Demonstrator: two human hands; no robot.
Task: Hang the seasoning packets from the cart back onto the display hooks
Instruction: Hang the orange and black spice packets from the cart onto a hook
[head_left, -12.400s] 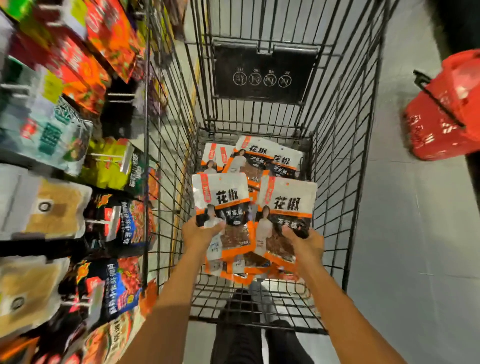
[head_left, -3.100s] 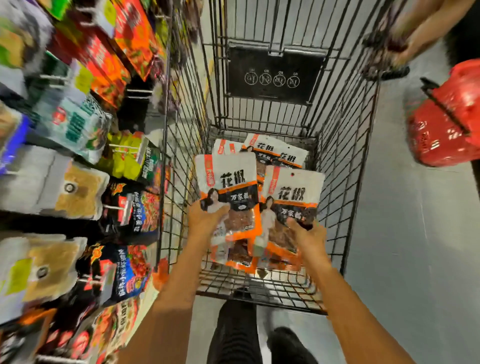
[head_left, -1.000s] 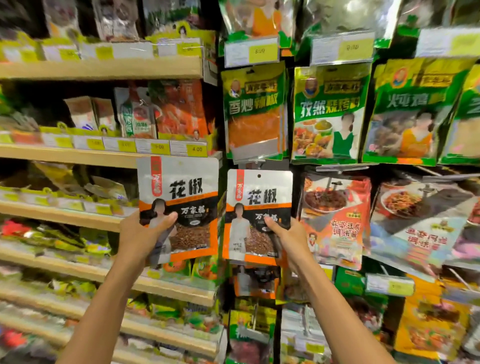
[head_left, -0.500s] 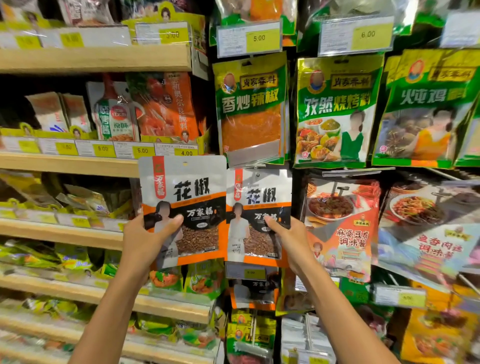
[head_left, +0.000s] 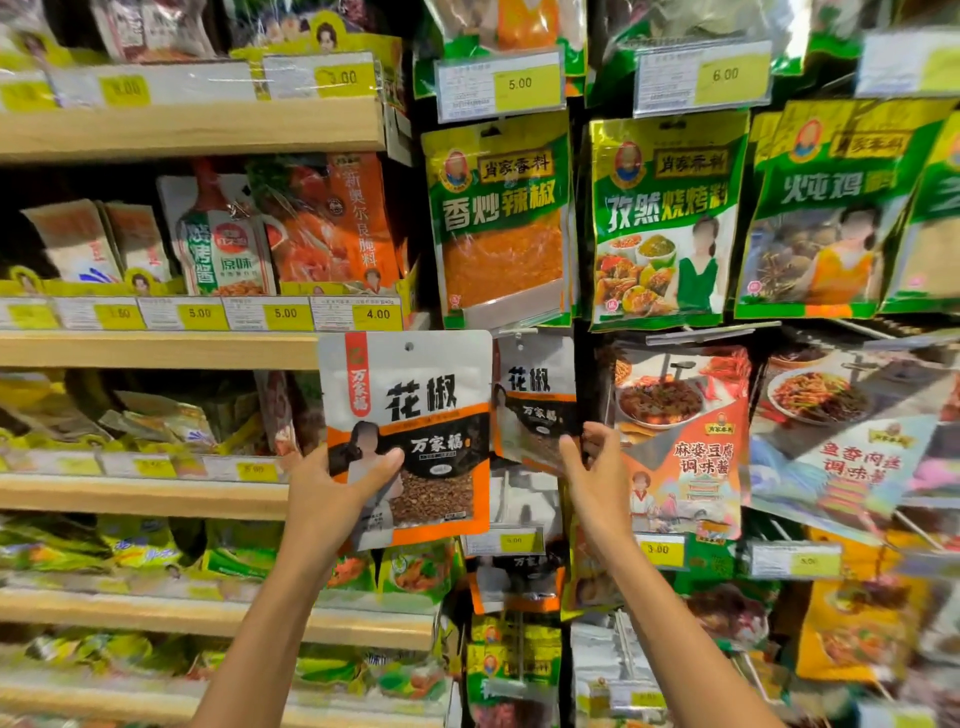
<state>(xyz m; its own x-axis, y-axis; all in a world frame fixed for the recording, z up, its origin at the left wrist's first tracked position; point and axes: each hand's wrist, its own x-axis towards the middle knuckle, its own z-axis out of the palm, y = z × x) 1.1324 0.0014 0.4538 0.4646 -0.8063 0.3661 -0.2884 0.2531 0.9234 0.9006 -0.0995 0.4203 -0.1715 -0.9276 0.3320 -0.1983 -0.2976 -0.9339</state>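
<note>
Head view: left hand (head_left: 332, 499) grips a packet (head_left: 410, 436) at centre frame, thumb across the front, fingers behind it, held clear of the display. Right hand (head_left: 592, 467) pinches the lower edge of a second packet (head_left: 535, 395), just right of centre, now pushed back and tilted toward the hook (head_left: 511, 332) under the green pouch (head_left: 501, 218). Half a second ago that packet faced flat to camera; now it sits deeper, its top hole up at the hook. Cannot tell whether the hole is threaded. Likely mid-hang on the right; the left packet waits its turn. Cart out of frame. Shelf (head_left: 156, 348) at left, price tag (head_left: 514, 540) below the hands.
</note>
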